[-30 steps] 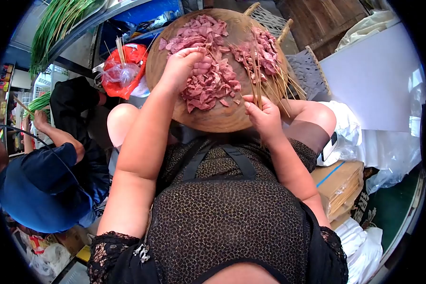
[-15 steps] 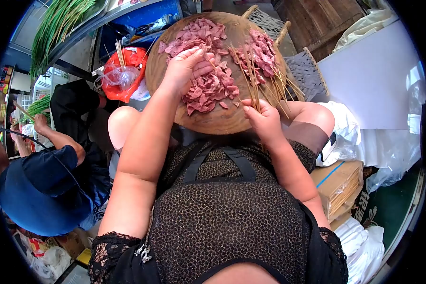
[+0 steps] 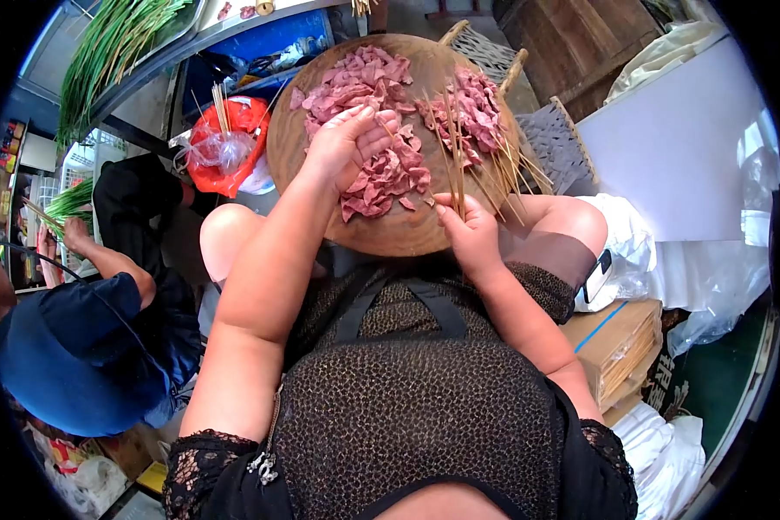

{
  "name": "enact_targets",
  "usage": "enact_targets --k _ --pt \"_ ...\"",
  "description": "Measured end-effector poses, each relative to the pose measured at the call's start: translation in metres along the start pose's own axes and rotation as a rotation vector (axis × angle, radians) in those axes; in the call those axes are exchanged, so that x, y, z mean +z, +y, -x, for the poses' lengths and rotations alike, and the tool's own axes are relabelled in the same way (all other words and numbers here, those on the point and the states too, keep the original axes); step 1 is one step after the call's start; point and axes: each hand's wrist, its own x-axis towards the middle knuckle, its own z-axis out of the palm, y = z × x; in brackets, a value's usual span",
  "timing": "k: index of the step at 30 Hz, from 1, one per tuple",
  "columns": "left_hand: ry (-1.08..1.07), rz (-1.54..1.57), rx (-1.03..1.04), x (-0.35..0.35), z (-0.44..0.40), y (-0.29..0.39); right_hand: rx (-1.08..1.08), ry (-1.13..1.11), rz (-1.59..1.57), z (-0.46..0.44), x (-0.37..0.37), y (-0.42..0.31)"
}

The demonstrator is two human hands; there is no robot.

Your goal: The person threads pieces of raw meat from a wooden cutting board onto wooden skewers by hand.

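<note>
My left hand (image 3: 348, 149) is over the left heap of raw meat slices (image 3: 386, 182) on a round wooden board (image 3: 390, 236). Its thumb and forefinger come together and the other fingers curl loosely; whatever is between the tips is too small to make out. Near the board's front edge, my right hand (image 3: 470, 234) grips several thin bamboo skewers (image 3: 456, 165), which point away from me. Beyond them lies a second heap of meat (image 3: 477, 108), with the ends of more skewers (image 3: 516, 165) sticking out at its right.
A red plastic bag (image 3: 221, 160) holding skewers stands left of the board. Long green stalks (image 3: 117, 52) lie on a counter at upper left. A co-worker in dark blue (image 3: 78, 347) sits at my left. Woven chair parts (image 3: 563, 143) and flattened cardboard (image 3: 620, 347) are at right.
My left hand has shifted slightly down and right over the meat, its fingers a little looser. My right hand and its skewers have moved slightly left and stand more upright.
</note>
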Motion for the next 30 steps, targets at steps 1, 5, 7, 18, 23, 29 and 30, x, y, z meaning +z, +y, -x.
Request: enact_targets --k 1,5,7,18,23,29,30 --pt "0.022 0.014 -0.008 0.003 0.002 0.0 -0.047 0.01 -0.002 -0.002 0.002 0.007" --pt "0.018 0.032 -0.032 0.01 0.007 -0.005 -0.071 0.018 -0.017 -0.001 0.007 0.002" --pt "-0.03 -0.005 -0.051 0.008 0.005 -0.004 -0.075 0.016 -0.021 -0.003 0.008 0.0" --pt "-0.082 -0.089 -0.009 0.015 0.011 0.013 -0.034 -0.012 -0.011 0.0 -0.003 -0.008" --pt "-0.136 -0.08 -0.057 0.01 0.009 0.007 -0.05 -0.014 0.001 -0.005 0.0 -0.009" --pt "-0.131 -0.041 -0.038 0.01 0.007 -0.001 0.098 -0.07 -0.08 -0.008 0.005 -0.029" --pt "-0.101 -0.041 0.026 0.007 0.004 0.001 0.157 -0.085 -0.091 -0.007 0.006 -0.034"
